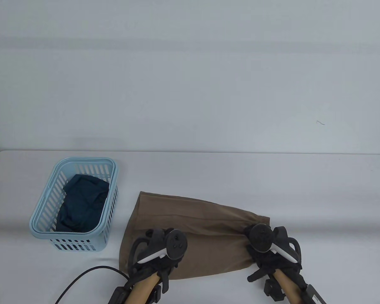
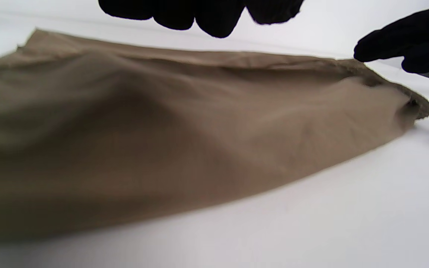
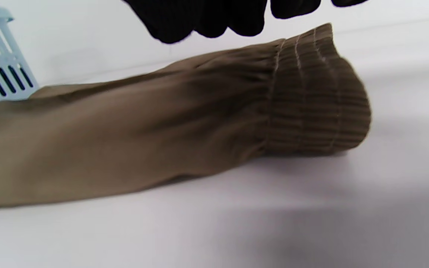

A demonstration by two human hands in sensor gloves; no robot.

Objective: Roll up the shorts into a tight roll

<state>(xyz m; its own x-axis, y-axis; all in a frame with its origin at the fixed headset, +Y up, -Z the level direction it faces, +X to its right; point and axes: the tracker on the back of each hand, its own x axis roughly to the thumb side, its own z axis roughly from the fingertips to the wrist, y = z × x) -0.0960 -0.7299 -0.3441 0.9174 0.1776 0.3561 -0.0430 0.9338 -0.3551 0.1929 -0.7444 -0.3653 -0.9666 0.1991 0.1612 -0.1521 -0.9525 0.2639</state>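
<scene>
Both hands hover over the flat brown fabric shorts, left hand and right hand fingers loosely curled, holding nothing; starting from the ribbed waistband unevenly would likely leave the roll loose or skewed.

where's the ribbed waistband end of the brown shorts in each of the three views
Table view: the ribbed elastic waistband of the brown fabric shorts sits at their right end, mostly hidden under the right hand.
Left wrist view: far right tip, below the other hand's fingers.
Right wrist view: centre right, a raised ribbed cuff.
Shared landmark: the white table.
</scene>
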